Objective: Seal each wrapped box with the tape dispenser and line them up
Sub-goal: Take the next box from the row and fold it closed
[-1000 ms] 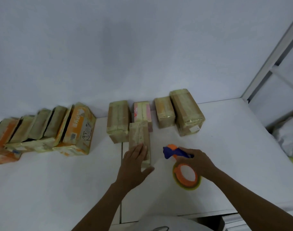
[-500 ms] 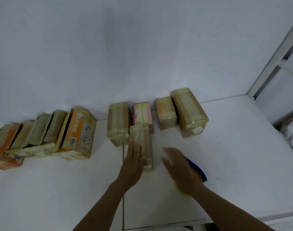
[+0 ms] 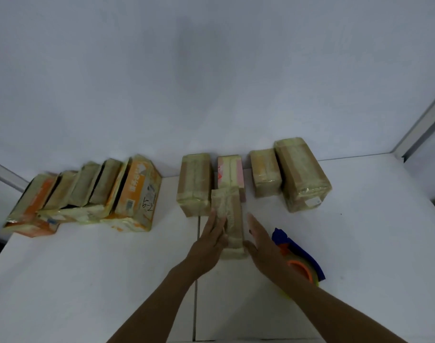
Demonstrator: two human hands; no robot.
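Observation:
A narrow taped brown box (image 3: 232, 219) lies lengthwise on the white table (image 3: 87, 280), in front of a row of wrapped boxes. My left hand (image 3: 210, 241) lies flat against its left side, fingers straight. My right hand (image 3: 262, 243) is flat along its right side, fingers straight; whether it touches the box is unclear. The blue and orange tape dispenser (image 3: 299, 258) lies on the table just right of my right hand, partly hidden by my wrist. Behind stand a brown box (image 3: 195, 184), a pink-striped box (image 3: 230, 172), a small brown box (image 3: 266, 179) and a larger one (image 3: 301, 174).
Several orange and tan packages (image 3: 87, 196) lean together at the back left, close to the table's left edge. A white wall rises behind the boxes. A metal frame (image 3: 424, 125) stands at the right. A seam (image 3: 195, 293) runs down the table between my arms.
My right hand let go of the tape dispenser, which now lies on the table, and moved left to the narrow box. My left hand slid from the box's top to its left side.

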